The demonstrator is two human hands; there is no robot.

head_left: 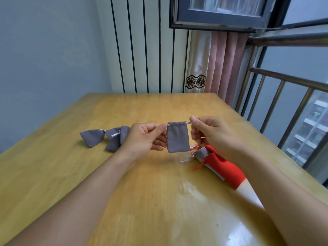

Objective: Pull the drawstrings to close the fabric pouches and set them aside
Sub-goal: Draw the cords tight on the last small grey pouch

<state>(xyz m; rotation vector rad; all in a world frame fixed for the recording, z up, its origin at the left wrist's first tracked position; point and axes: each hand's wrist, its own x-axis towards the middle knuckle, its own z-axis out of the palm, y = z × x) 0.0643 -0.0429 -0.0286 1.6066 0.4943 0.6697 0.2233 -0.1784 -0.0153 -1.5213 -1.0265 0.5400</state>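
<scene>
Two hands up: my left hand [144, 137] and right hand [210, 133] each pinch a drawstring of the grey pouch [178, 137], hanging over the worktop [142, 192]; its mouth looks part-cinched.

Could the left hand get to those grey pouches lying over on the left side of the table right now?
Probably yes, once it lets go. The left hand is busy pinching a drawstring of the held grey pouch, but the closed grey pouches lie on the table just beyond it, with nothing between.
</scene>
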